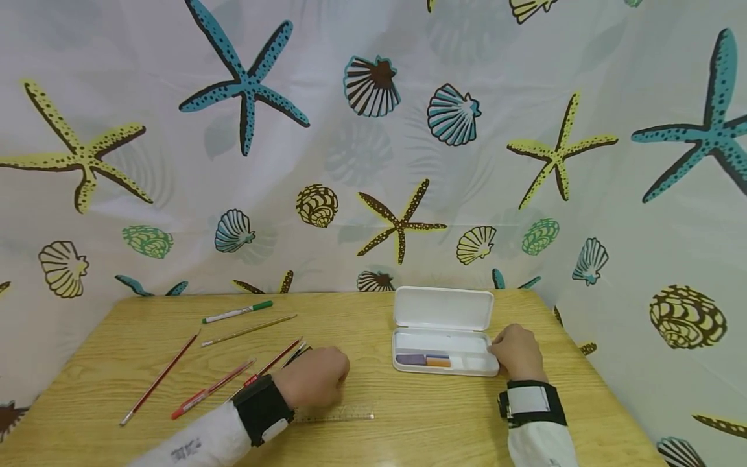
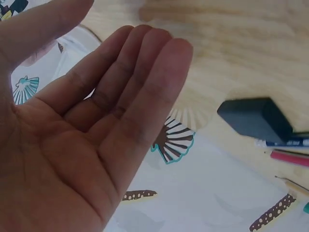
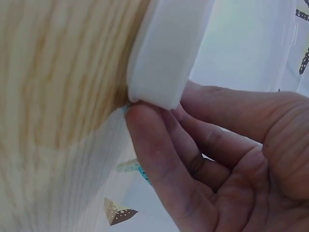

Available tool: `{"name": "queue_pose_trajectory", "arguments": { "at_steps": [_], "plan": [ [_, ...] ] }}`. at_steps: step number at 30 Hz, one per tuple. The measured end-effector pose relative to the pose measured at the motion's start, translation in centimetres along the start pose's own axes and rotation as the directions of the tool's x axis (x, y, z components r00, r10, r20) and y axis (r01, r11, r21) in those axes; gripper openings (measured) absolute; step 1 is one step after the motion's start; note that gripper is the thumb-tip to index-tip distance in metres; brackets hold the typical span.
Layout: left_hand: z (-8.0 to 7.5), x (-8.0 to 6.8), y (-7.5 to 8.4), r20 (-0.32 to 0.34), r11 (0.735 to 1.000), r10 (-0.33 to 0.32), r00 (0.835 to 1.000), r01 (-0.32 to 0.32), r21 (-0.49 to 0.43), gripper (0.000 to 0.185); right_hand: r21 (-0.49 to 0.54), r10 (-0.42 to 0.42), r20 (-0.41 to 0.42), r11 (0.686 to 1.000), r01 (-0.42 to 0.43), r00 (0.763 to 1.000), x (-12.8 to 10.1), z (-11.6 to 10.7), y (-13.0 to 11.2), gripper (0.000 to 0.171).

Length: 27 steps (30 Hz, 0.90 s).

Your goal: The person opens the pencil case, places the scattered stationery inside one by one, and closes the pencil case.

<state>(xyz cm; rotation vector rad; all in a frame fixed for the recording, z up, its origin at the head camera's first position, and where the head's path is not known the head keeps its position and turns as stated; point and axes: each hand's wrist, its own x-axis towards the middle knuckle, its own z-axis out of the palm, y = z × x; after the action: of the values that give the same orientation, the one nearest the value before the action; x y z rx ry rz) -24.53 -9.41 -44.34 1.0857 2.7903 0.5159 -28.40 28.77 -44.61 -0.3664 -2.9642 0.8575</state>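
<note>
An open white pencil case point(image 1: 443, 310) lies on the wooden table point(image 1: 408, 428), with a purple and an orange eraser point(image 1: 424, 360) in its tray. My right hand point(image 1: 516, 350) rests at the case's right end. In the right wrist view, the bent fingertips point(image 3: 149, 135) touch the corner of the case point(image 3: 166, 58) without wrapping round it. My left hand point(image 1: 318, 376) hovers just above a clear ruler point(image 1: 338, 414), beside the pens. Its palm point(image 2: 96, 135) is flat, the fingers straight, and it holds nothing. A dark block point(image 2: 256, 118) lies near it on the table.
Left of the hands lie a green-capped marker point(image 1: 236, 312), a thin pencil point(image 1: 248, 331), a long red pencil point(image 1: 160, 378) and red pens point(image 1: 213, 389). A seashell-print curtain point(image 1: 373, 162) closes off the back and right of the table.
</note>
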Motion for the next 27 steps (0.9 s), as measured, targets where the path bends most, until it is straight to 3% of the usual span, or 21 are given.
{"name": "queue_pose_trajectory", "arguments": {
  "at_steps": [6, 14, 27],
  "plan": [
    [0.7, -0.2, 0.3, 0.039, 0.999, -0.045, 0.998, 0.044, 0.017, 0.043, -0.004, 0.002, 0.009, 1.0, -0.002, 1.0, 0.1, 0.1, 0.1, 0.015],
    [0.7, -0.9, 0.6, 0.058, 0.999, -0.038, 0.998, 0.038, 0.004, 0.041, 0.002, 0.001, 0.009, 1.0, -0.001, 1.0, 0.3, 0.0, 0.1, 0.015],
    [1.0, -2.1, 1.4, -0.004, 0.997, -0.016, 1.0, 0.016, 0.07, 0.039, 0.003, 0.0, 0.008, 1.0, 0.0, 1.0, 0.4, 0.1, 0.1, 0.016]
  ]
}}
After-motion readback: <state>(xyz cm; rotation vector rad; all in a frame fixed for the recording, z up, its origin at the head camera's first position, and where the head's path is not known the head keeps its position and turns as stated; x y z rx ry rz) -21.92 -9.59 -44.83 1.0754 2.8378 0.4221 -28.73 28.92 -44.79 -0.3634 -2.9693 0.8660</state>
